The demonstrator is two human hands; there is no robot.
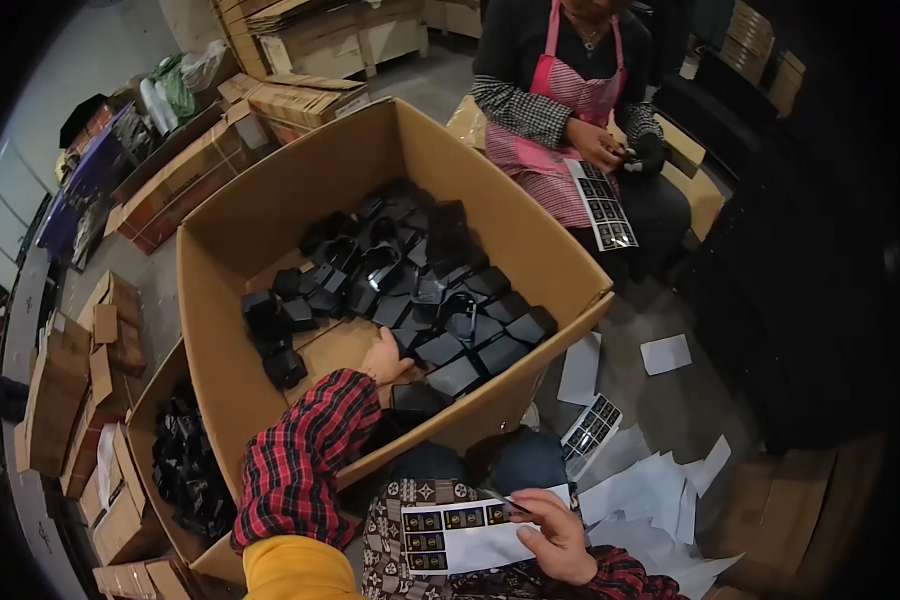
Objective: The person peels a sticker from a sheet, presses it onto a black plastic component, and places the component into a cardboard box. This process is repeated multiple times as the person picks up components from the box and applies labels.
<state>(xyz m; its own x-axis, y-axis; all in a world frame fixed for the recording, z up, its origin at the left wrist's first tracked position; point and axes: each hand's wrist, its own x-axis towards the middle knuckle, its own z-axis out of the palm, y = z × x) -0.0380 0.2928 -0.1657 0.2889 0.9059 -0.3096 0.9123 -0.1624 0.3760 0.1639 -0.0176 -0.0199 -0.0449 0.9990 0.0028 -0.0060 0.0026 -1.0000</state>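
My left hand reaches down into a large cardboard box, beside a heap of black plastic cases. Its fingers look spread against the nearest cases, partly hidden, and no firm grip shows. Over my lap, my right hand pinches a small dark sticker between thumb and fingers. Under that hand, a white sticker sheet rests on my patterned apron, with several black labels still on its left and upper parts.
A co-worker in a pink apron sits across, with another label sheet. White papers lie on the floor at right. A second box of black parts stands at left. Cardboard cartons line the back left.
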